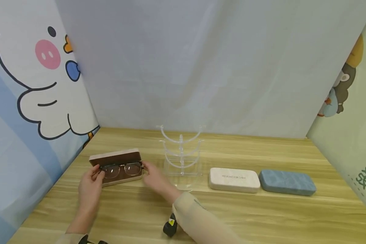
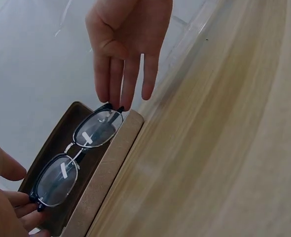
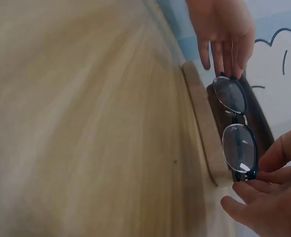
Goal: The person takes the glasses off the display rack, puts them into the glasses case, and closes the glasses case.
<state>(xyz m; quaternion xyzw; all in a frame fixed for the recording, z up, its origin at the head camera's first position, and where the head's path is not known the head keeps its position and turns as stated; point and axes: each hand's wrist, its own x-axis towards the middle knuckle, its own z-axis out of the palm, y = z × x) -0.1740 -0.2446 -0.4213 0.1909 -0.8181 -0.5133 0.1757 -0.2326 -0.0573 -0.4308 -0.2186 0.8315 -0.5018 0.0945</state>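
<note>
A pair of eyeglasses (image 1: 122,165) with dark upper rims and thin metal lower rims is at an open eyeglass case (image 1: 122,182), lenses facing me. The case is pale outside and dark brown inside, with its lid raised behind the glasses. My left hand (image 1: 89,189) holds the left end of the frame between thumb and fingers. At the opposite end, my right hand (image 1: 155,179) holds the other corner; its fingers look fairly straight in the left wrist view. Both lenses (image 3: 239,148) show in the right wrist view. How far the glasses sit inside the case is hard to tell.
A clear tiered eyeglass stand (image 1: 182,159) stands right of the open case. Farther right lie a closed cream case (image 1: 235,180) with lettering and a closed blue case (image 1: 287,183). A small black object (image 1: 170,227) with a yellow mark shows beside my right sleeve.
</note>
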